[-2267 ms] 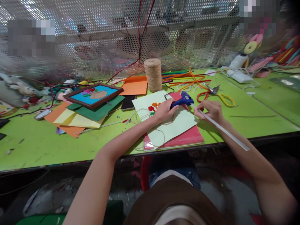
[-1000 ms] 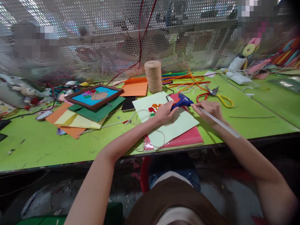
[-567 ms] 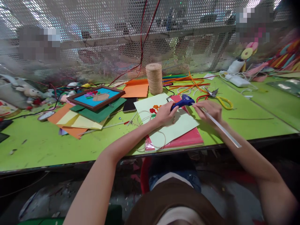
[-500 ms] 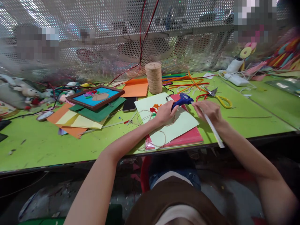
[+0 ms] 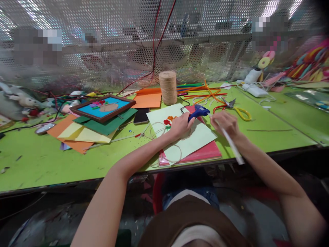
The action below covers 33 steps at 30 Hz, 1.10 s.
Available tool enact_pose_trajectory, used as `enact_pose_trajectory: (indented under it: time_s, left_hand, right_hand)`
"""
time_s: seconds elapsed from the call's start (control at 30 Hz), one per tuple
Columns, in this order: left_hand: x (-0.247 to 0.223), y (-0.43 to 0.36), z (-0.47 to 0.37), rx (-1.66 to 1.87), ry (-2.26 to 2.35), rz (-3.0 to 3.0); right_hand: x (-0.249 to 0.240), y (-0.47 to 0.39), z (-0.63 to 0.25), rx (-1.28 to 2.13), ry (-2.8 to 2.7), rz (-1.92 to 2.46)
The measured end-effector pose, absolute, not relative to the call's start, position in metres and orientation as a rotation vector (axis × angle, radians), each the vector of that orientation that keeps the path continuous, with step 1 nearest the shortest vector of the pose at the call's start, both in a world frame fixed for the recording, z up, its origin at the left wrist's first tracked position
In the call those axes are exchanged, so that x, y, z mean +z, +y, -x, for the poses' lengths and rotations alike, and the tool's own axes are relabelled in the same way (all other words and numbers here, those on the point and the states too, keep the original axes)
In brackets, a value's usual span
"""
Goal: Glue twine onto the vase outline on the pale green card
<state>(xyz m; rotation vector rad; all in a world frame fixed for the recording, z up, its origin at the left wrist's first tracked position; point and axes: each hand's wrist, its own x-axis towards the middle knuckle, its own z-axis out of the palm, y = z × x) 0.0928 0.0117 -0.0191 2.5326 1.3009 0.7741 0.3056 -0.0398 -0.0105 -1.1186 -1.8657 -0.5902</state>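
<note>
My left hand (image 5: 181, 125) is closed around the handle of a blue glue gun (image 5: 202, 111) above a pale green sheet of paper (image 5: 197, 135). Close to the right end of the gun, my right hand (image 5: 226, 123) pinches a long whitish glue stick (image 5: 233, 147). The stick slants down past the table's front edge, its lower end blurred. Whether its upper end sits in the gun is hidden by my fingers. Red and orange flower shapes (image 5: 168, 121) lie on the sheet, partly covered by my left hand. A loop of thin twine (image 5: 180, 156) crosses the sheet's lower corner.
A red packet (image 5: 205, 153) lies beneath the sheet. Behind stand a twine spool (image 5: 168, 88) and orange paper (image 5: 147, 98). Scissors (image 5: 243, 114) and pipe cleaners (image 5: 205, 94) are to the right. A framed picture (image 5: 102, 108) rests on coloured papers (image 5: 87, 133) at left, near a phone (image 5: 141, 116).
The view has shifted slightly. My right hand and the glue stick have moved a little, with the stick's lower end swinging left. My left hand keeps its hold on the glue gun.
</note>
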Motion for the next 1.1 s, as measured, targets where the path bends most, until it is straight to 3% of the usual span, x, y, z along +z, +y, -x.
enact_pose_trajectory:
  time_s: [0.1,0.23,0.4,0.6,0.83,0.97,1.1]
  left_hand:
    - [-0.018,0.011,-0.093,0.731,1.337,-2.525]
    - [-0.02,0.017,-0.093,0.746,1.413,-2.45]
    - [-0.022,0.019,-0.092,0.791,1.338,-2.449]
    - [-0.026,0.021,-0.091,0.892,1.208,-2.44]
    - [-0.032,0.036,-0.086,1.169,0.68,-2.207]
    - [-0.037,0.041,-0.086,1.098,0.466,-1.891]
    - [-0.035,0.04,-0.087,1.045,0.44,-1.691]
  right_hand:
    - [-0.009,-0.042,-0.307,-0.612,-2.023,1.111]
    - [-0.009,-0.046,-0.307,-0.482,-1.791,1.017]
    - [-0.006,-0.047,-0.307,0.005,-1.47,1.004]
    - [-0.003,-0.045,-0.31,0.395,-1.572,0.849]
    - [0.004,-0.048,-0.304,0.715,-1.36,0.778]
    - [0.003,-0.048,-0.306,0.609,-1.248,0.809]
    - [-0.004,-0.051,-0.309,0.206,-1.378,0.862]
